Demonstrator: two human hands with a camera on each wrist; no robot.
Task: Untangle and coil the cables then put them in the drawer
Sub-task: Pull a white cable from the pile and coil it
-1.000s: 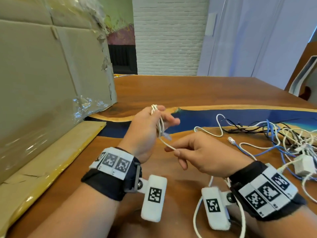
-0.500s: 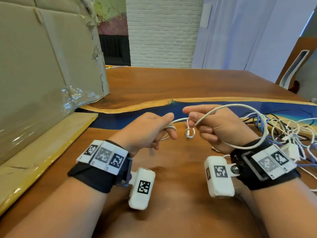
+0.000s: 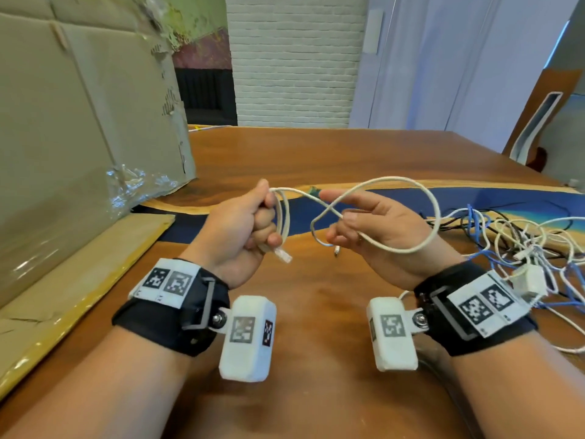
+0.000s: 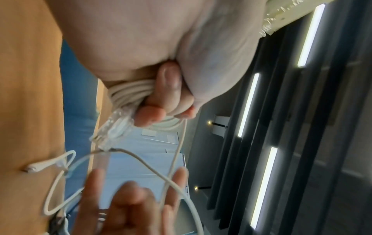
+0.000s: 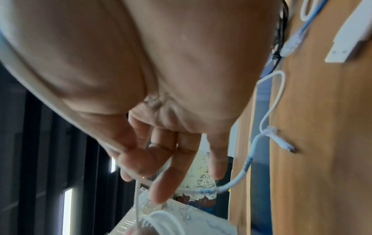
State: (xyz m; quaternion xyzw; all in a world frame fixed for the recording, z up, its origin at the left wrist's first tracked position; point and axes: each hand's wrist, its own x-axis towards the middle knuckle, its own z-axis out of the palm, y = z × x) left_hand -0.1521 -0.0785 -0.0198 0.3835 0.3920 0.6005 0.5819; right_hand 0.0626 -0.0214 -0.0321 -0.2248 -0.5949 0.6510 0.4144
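Note:
My left hand [image 3: 253, 223] is a fist that grips several coiled loops of a white cable [image 3: 411, 248], shown close in the left wrist view [image 4: 128, 92]. The cable's clear plug [image 3: 283, 255] sticks out below the fist [image 4: 112, 130]. From the fist the cable runs right, crosses itself and swings in a wide loop round the back of my right hand [image 3: 364, 223]. That hand's thumb and fingers [image 5: 141, 160] pinch the strand at the crossing, with the index finger pointing out. Both hands hover over the table. No drawer is in view.
A tangle of white, blue and black cables [image 3: 522, 242] with a white adapter [image 3: 528, 282] lies at the right on the wooden table [image 3: 316, 153]. A loose plug end [image 3: 337, 250] lies below my right hand. A big cardboard box [image 3: 79, 122] stands at the left.
My left hand has turned into an upright fist holding the coil. My right hand has drawn the cable out into a wider figure-eight loop, and the hands sit a little further apart.

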